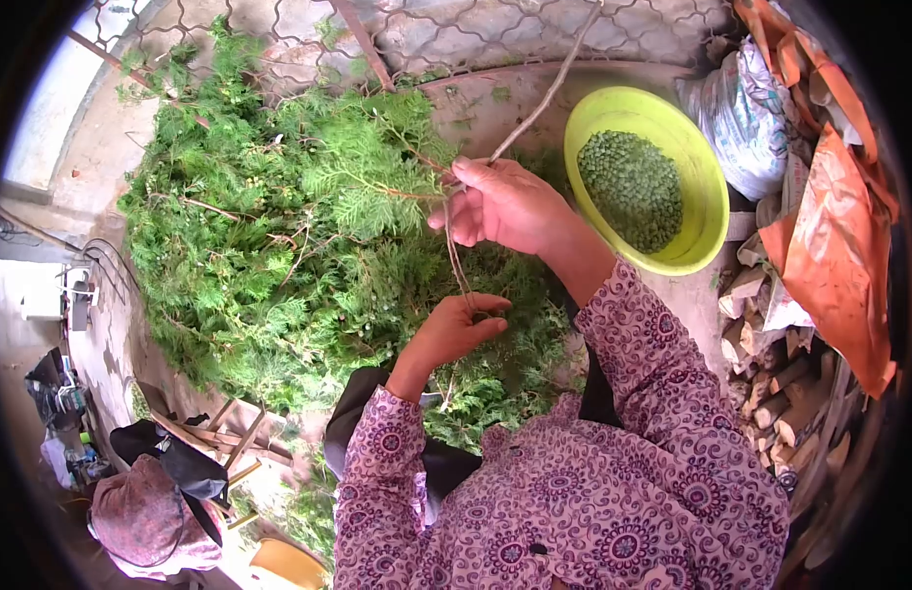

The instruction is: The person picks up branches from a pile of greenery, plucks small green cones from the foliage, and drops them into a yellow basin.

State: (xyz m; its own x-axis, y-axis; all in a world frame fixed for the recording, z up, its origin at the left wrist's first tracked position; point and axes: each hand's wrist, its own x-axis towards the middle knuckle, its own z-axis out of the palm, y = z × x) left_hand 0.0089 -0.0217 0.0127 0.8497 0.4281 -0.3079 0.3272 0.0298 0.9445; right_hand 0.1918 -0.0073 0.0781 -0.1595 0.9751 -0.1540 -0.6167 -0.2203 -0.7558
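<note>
My right hand [515, 206] is closed around a thin leafy branch [546, 100], its fingers pinching the stem. The bare woody part slants up and to the right, while feathery green sprays [372, 177] spread out to the left of my fingers. Lower down, my left hand [444, 342] has its thumb and fingers closed about the stem's lower end; the exact contact is partly hidden. Beneath both hands lies a large heap of cut evergreen branches [230, 295]. To the right stands a yellow-green basin [709, 211] holding many small green cones or berries [631, 192].
A wire mesh fence [495, 44] runs along the back. At right are a white sack [746, 123], an orange sheet [834, 265] and stacked firewood [785, 403]. Another person [151, 511] in a patterned head covering is at lower left, near a yellow container [289, 562].
</note>
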